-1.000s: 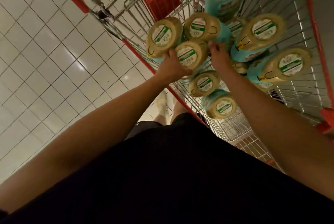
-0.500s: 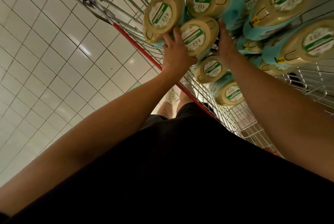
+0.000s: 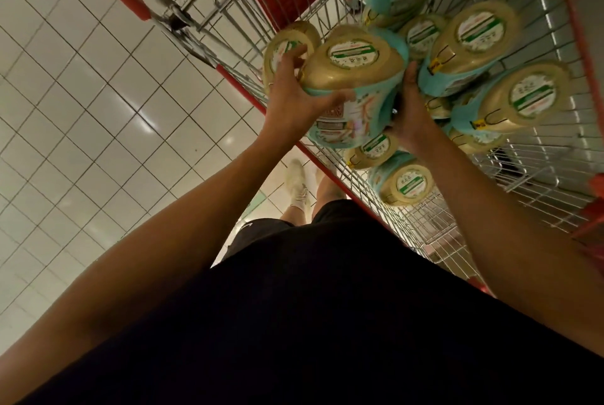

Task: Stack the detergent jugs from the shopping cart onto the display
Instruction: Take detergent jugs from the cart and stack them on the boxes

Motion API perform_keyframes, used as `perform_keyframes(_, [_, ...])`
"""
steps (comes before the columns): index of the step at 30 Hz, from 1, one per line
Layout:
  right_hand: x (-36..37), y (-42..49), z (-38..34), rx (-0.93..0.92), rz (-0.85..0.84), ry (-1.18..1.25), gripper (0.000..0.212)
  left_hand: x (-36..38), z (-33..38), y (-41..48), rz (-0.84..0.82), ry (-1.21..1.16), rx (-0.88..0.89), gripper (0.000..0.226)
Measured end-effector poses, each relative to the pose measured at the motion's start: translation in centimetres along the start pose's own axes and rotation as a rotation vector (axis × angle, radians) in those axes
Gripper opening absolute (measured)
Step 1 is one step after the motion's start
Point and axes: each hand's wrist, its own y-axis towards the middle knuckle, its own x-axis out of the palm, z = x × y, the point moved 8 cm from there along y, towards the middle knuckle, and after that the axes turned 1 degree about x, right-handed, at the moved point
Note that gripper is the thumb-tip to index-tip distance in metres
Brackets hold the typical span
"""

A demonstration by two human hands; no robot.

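- White tile floor [image 3: 98, 117] fills the left. Is it open right up to the shopping cart?
- Yes. The cart's red rim [image 3: 242, 88] runs diagonally from far left to near right, and the person's shoe [image 3: 295, 182] stands just outside it.
- And the hands?
- The left hand [image 3: 294, 100] grasps the held jug [image 3: 356, 78], fingers curled over its gold shoulder and thumb across the teal label. That jug is tilted, above the others, close to the left rim.
- The other hand?
- The right hand [image 3: 411, 113] clasps the jug's right side, thumb up, fingers hidden behind it.
- Further right?
- The other jugs [image 3: 470, 45] lie packed in the basket, touching one another, with the bare wire wall [image 3: 542, 12] at the right edge.
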Motion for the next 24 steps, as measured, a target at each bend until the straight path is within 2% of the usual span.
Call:
perform_keyframes(2, [1.1,-2.1,-0.5,-0.032,-0.032,-0.022,0.090,-1.4,0.5,0.0,0.015,-0.133,-0.038,0.084])
perform_keyframes(5, [3.2,-5.0,-0.2,-0.032,-0.085,-0.061,0.095,-2.3,0.5,-0.2,-0.023,-0.203,-0.139,0.063])
perform_keyframes(6, [3.7,-5.8,0.0,-0.041,-0.076,-0.077,0.096,-2.4,0.5,-0.3,-0.033,-0.221,-0.173,0.056])
perform_keyframes(8, [3.5,-7.0,0.3,-0.068,0.044,-0.124,0.108,-2.4,0.4,-0.6,-0.044,-0.263,-0.228,0.048])
perform_keyframes(11, [2.6,-8.9,0.3,-0.094,0.210,-0.099,0.117,-1.4,0.8,-2.0,-0.111,-0.371,-0.303,0.067])
perform_keyframes(12, [2.4,-9.6,-0.1,-0.117,0.226,-0.065,0.111,-0.8,1.0,-2.5,-0.153,-0.396,-0.308,0.072])
perform_keyframes(15, [1.1,-11.2,-1.2,-0.186,0.261,-0.023,0.073,0.8,1.5,-4.1,-0.255,-0.455,-0.324,0.077])
perform_keyframes(17, [0.7,-12.2,-1.7,-0.203,0.250,0.013,0.061,1.4,2.0,-5.0,-0.291,-0.481,-0.312,0.079])
perform_keyframes(21, [1.1,-14.8,-2.4,-0.203,0.198,0.193,0.073,1.9,3.3,-6.4,-0.298,-0.553,-0.252,0.095])
perform_keyframes(24, [1.2,-17.0,-2.1,-0.231,0.229,0.293,0.064,2.0,3.7,-7.5,-0.266,-0.568,-0.219,0.096])
